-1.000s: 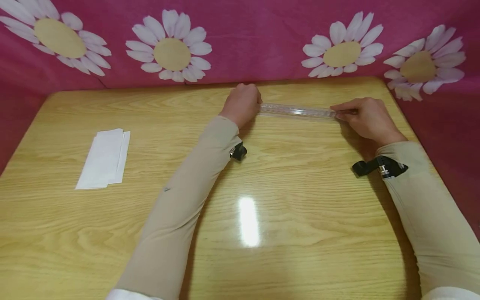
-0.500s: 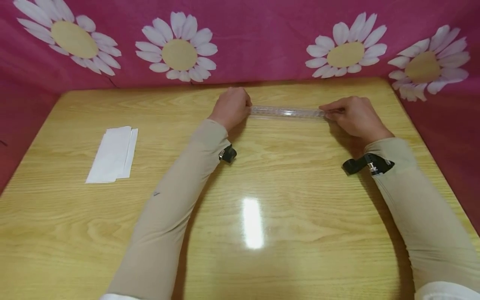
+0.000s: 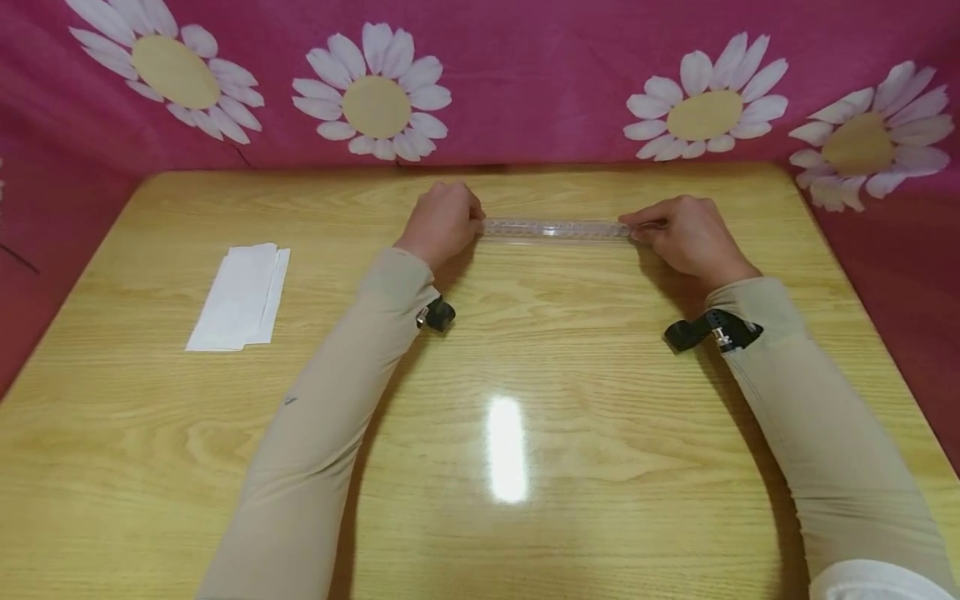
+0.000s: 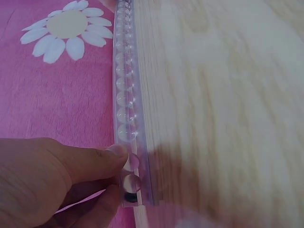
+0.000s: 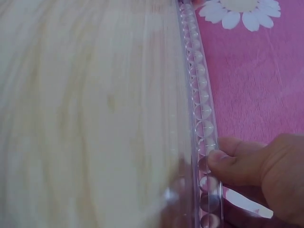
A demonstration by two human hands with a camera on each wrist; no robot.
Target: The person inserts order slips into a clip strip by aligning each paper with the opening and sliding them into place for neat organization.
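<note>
A long clear plastic strip (image 3: 551,229) with a row of round, bead-like shapes along it stretches level between both hands near the table's far edge. My left hand (image 3: 442,221) pinches its left end between thumb and fingers. At the other end, my right hand (image 3: 690,237) pinches the strip. In the left wrist view the clear strip (image 4: 126,99) shows its round shapes up close, with a small dark spot near the left thumb. The right wrist view has the right thumb (image 5: 225,161) lying on the strip's edge; the fingers behind are partly hidden.
White folded papers (image 3: 236,296) lie overlapping on the left part of the wooden table (image 3: 585,417). A pink cloth (image 3: 525,83) with large daisies hangs behind the table. Black straps with small cameras sit on both sleeved wrists.
In the head view, both hands and the strip have shifted left and the strip looks more level. The papers and cloth have slid right as the view turned. Both hands keep their hold.
</note>
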